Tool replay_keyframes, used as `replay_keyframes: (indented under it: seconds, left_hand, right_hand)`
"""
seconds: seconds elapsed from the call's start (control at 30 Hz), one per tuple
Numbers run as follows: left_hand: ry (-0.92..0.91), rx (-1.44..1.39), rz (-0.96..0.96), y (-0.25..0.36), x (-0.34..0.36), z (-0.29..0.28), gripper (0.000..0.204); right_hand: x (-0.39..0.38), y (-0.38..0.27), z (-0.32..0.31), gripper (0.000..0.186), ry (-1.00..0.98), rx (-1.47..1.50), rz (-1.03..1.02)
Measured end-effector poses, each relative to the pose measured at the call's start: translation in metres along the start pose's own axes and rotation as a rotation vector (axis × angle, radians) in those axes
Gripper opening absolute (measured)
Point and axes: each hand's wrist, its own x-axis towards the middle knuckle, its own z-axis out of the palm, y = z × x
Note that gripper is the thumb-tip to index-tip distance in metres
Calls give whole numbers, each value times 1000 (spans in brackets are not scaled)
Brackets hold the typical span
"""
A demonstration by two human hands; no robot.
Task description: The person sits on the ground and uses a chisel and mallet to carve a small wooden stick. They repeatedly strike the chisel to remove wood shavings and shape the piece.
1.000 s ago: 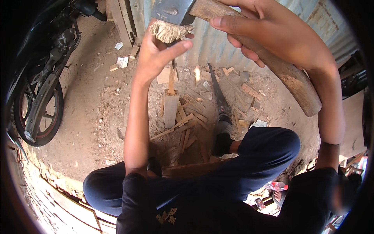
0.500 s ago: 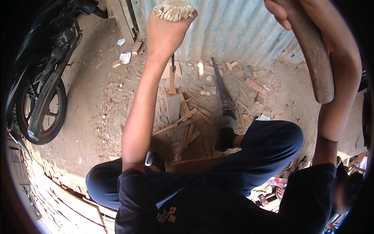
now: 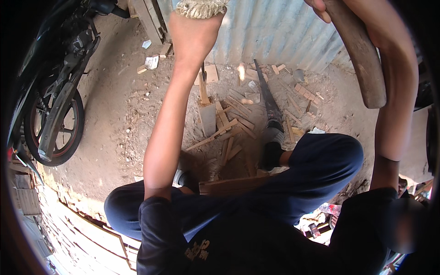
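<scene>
My left hand (image 3: 195, 32) was raised high in front of me, closed around a pale, frayed-ended piece (image 3: 200, 8) whose top ran out of the picture at the upper edge, so I could not tell its full length or exactly how the fingers wrapped it. My right hand (image 3: 321, 5) was up at the same height and well apart to the right, mostly cut off by the frame; it gripped the upper end of a thick wooden handle (image 3: 360, 55), though the grip itself hardly showed. That handle's long axis ran from the top edge down and to the right, its rounded butt hanging free beside my right forearm, and whatever head it carried was out of view. The frayed piece therefore lay to the left of the handle, at about the same height, with open air between the two. Far below both hands, on the dirt between my knees, lay scattered wood offcuts (image 3: 229, 126), a handsaw (image 3: 268, 98) pointing away from me toward the corrugated metal sheet (image 3: 275, 32), and to my left a parked motorcycle wheel (image 3: 55, 128).
</scene>
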Motion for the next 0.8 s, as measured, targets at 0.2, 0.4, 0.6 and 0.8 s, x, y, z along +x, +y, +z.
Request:
replay_keyframes:
  seconds: [0.2, 0.4, 0.6, 0.8]
  left_hand:
    - [42, -168, -206, 12, -18, 19, 26]
    - [-85, 337, 275, -10, -8, 19, 11]
    - [-72, 16, -295, -13, -21, 21, 22]
    - [-62, -212, -465, 4, -23, 18, 13]
  right_hand:
    - [-2, 14, 0, 40, -305, -234, -76]
    - [6, 27, 0, 35, 26, -90, -84]
    - [-8, 43, 8, 37, -178, -145, -45]
    - [-12, 62, 11, 36, -366, 58, 234]
